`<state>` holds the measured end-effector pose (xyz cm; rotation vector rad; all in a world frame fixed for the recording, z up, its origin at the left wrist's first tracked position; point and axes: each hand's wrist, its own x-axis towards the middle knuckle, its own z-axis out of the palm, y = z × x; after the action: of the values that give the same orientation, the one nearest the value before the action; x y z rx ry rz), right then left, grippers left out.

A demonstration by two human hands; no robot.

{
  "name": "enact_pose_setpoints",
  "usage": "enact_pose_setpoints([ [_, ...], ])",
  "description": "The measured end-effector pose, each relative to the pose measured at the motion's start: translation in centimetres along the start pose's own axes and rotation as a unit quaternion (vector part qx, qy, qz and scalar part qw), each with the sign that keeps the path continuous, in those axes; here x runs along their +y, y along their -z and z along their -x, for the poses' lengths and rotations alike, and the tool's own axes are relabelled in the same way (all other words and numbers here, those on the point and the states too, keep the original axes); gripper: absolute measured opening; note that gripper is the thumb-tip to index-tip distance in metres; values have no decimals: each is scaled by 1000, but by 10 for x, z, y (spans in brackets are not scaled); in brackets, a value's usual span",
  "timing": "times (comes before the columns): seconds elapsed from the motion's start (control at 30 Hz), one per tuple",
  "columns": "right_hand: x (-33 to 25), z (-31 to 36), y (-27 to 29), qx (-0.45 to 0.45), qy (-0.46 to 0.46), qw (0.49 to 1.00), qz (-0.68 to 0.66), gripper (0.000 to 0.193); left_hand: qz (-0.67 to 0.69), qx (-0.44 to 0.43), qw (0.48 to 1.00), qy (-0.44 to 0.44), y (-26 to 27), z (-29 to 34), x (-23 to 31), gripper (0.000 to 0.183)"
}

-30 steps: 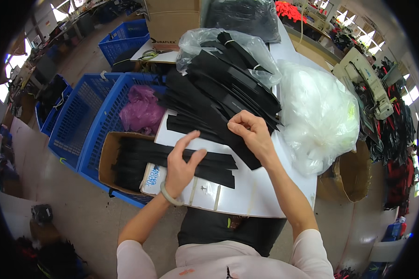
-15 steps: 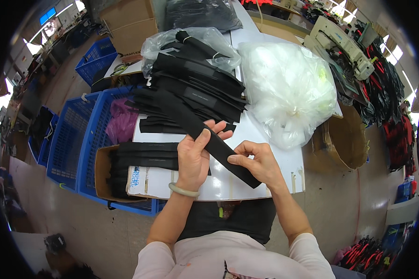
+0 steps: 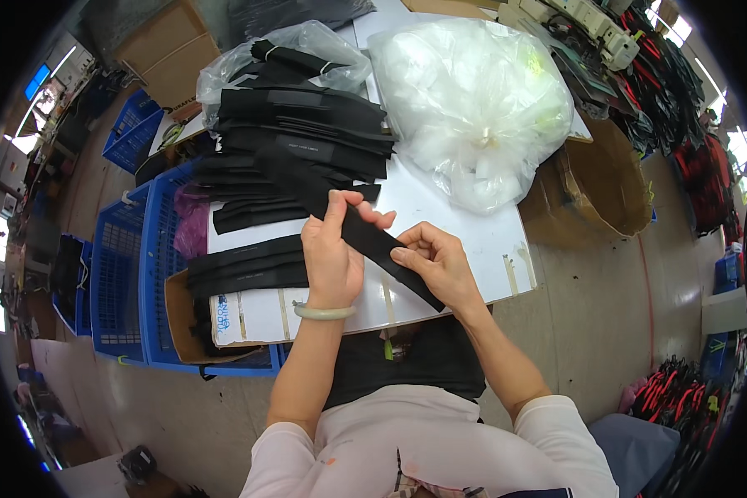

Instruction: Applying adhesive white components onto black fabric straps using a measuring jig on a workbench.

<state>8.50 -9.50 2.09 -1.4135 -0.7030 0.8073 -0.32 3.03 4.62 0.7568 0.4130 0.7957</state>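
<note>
A long black fabric strip point(image 3: 374, 241) slants between my hands above the front of the white table point(image 3: 465, 249). My left hand point(image 3: 334, 257), with a pale bangle point(image 3: 324, 312) at the wrist, grips the strip around its middle between thumb and fingers. Toward the strip's near end, my right hand point(image 3: 433, 264) pinches its edge with thumb and curled fingers. Behind my hands lie stacks of similar black strips point(image 3: 299, 149), some with printed labels. More black strips point(image 3: 249, 264) lie at the table's left front corner, beside my left hand.
A big clear plastic bag point(image 3: 473, 116) with white contents fills the table's right back. Blue crates point(image 3: 123, 274) and an open cardboard box point(image 3: 178, 315) stand along the left. Another cardboard box point(image 3: 606, 178) is at the right, near a sewing machine point(image 3: 593, 25).
My view has shifted, so the table and its contents appear farther left and higher. Both hands still hold the black strip, with much the same grip.
</note>
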Motion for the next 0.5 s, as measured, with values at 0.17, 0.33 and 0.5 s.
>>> enact_pose_setpoints([
  [0.17, 8, 2, -13, 114, 268, 916, 274, 23, 54, 70, 996, 25, 1, -9, -4, 31],
  [0.33, -5, 3, -9, 147, 244, 896, 341, 37, 199, 7, 978, 54, -9, -10, -1, 37],
  [0.5, 0, 9, -8, 124, 176, 952, 220, 40, 82, -33, 993, 81, -1, 0, -25, 33],
])
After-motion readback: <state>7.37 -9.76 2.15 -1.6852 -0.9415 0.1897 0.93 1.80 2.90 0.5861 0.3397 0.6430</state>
